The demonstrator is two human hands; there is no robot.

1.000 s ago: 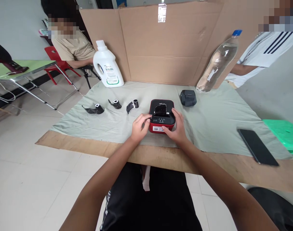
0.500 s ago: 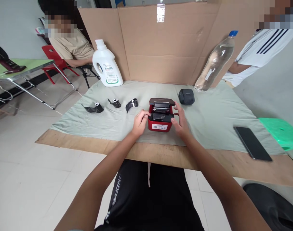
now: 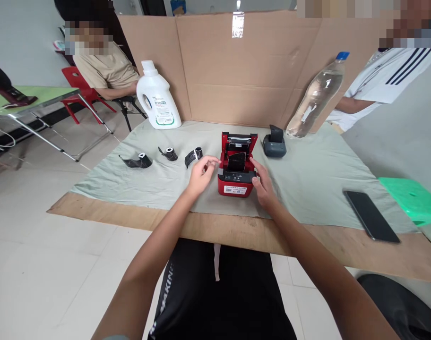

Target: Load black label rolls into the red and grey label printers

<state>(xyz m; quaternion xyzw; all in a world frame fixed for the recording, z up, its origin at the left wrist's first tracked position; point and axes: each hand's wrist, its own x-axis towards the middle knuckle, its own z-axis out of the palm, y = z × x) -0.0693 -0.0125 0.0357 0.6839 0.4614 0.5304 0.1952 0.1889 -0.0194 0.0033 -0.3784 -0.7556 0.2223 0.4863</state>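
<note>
A red label printer (image 3: pixel 236 185) stands on the grey-green cloth (image 3: pixel 318 179) with its lid (image 3: pixel 238 141) swung upright. A black roll (image 3: pixel 236 162) sits in its open bay. My left hand (image 3: pixel 200 173) hovers just left of the printer, fingers loosely spread and holding nothing. Against the printer's right side lies my right hand (image 3: pixel 262 184), its fingers stretched out along the casing. Three partly unrolled black label rolls (image 3: pixel 193 156) (image 3: pixel 170 153) (image 3: pixel 139 161) lie in a row to the left.
A dark grey printer (image 3: pixel 275 144), lid up, sits behind the red one. A white detergent bottle (image 3: pixel 158 97) and a clear plastic bottle (image 3: pixel 316 97) stand against a cardboard screen (image 3: pixel 244 66). A phone (image 3: pixel 371 216) lies right, by a green stool (image 3: pixel 410 198). People sit at both sides.
The red printer's lid went from closed to fully upright, exposing the black roll. My hands drew off the lid to the printer's sides. The dark grey printer's lid is also up now.
</note>
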